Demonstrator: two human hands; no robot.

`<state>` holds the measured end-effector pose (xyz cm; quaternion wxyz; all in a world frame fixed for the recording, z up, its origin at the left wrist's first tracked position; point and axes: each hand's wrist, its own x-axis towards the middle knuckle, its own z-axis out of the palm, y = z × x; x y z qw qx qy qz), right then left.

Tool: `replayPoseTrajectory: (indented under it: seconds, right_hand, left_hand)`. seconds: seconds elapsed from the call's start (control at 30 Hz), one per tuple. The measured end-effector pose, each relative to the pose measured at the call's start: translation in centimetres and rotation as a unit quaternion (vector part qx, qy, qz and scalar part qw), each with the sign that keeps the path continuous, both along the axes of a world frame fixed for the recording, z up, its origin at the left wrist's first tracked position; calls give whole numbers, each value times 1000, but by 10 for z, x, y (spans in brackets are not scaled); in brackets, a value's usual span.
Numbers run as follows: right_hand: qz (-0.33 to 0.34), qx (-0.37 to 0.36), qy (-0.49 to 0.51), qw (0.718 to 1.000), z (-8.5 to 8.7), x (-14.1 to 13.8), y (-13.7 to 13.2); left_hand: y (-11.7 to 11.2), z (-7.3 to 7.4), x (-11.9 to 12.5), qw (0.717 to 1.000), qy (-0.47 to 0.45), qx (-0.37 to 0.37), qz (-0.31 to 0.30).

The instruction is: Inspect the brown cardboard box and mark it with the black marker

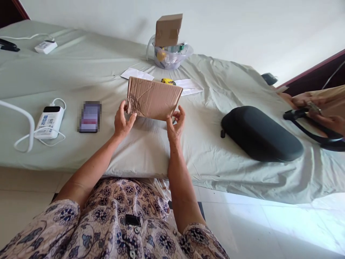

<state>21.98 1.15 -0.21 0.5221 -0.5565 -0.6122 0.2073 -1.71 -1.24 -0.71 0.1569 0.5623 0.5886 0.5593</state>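
Observation:
A flat brown cardboard box [153, 98] is held up over the bed between both hands. My left hand [122, 122] grips its lower left corner, thumb in front. At the lower right corner my right hand [175, 124] pinches the box with curled fingers. Behind the box a yellow tape measure [168, 81] lies on white papers [188, 86]. Farther back, a clear plastic bowl [172, 55] holds small items and a second cardboard box [168, 30].
On the pale green bedsheet [81, 68] lie a phone [90, 116], a white power bank with cable [50, 121], a white charger [45, 46] and a black hard case [261, 133]. Another person's hand [320, 111] holds a black strap at the right edge.

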Motion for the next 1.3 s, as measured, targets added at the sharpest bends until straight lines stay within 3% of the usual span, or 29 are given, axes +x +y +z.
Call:
replayPoseTrajectory:
  seconds: [0.13,0.3,0.5,0.67,0.8,1.07,1.3]
  right_hand:
    - [-18,22,-58,998,2,-15,-9]
    - [-61,24,-127,990,5,-34,-19]
    - [-93,-5,-119,989,12,-54,-25]
    - [-122,30,-117,985,6,-53,-19]
    - [-103,14,-71,992,2,-42,-16]
    - [-40,-30,98,994,15,-32,-17]
    - [-7,-46,106,993,9,-33,-11]
  left_hand:
    - [-6,7,7,998,24,25,46]
    - [-9,7,22,996,-16,20,85]
    - [-11,10,33,991,-46,10,129]
    - [-11,12,34,990,-55,18,132]
    - [-10,10,31,990,-59,25,127]
    - [-3,5,15,989,-100,48,100]
    - [3,3,7,987,-112,34,112]
